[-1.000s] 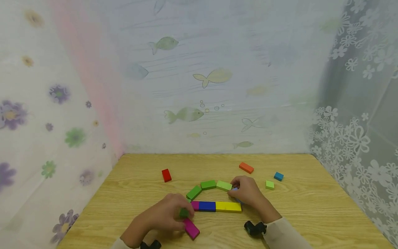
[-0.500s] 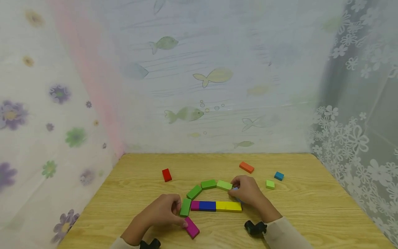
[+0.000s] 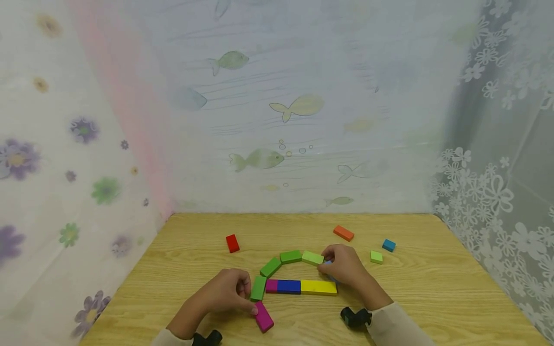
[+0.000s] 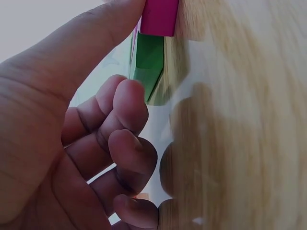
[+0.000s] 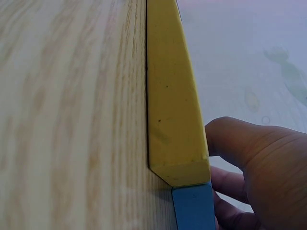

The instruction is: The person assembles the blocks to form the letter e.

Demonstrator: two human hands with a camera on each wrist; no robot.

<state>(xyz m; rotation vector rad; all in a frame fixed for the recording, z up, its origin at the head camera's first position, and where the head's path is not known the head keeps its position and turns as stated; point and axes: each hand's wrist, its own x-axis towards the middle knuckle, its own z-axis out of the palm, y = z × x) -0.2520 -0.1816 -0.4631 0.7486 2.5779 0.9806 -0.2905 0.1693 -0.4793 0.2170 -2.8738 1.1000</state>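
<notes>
My left hand (image 3: 218,293) is at the lower left of the head view. Its straight thumb touches the magenta block (image 3: 264,318), while the other fingers bend loosely beside the green block (image 3: 258,288). In the left wrist view, nothing lies between those fingers and the palm. My right hand (image 3: 344,265) pinches a light blue block (image 5: 194,208) at the right end of the arch, mostly covered by the hand in the head view. A light green block (image 3: 312,258) lies at its fingertips. The yellow block (image 5: 175,96) stands right by the blue one in the right wrist view.
Two more green blocks continue the arch on the wooden table (image 3: 182,250). Inside it runs a row with a blue block (image 3: 289,287) and a second magenta piece. Behind lie a red block (image 3: 232,243), an orange block (image 3: 344,233) and two small blocks at right.
The left hand's fingers have drawn back left from over the green block, uncovering it. The magenta block has turned and shifted slightly left at its near end. The right hand stays in place.
</notes>
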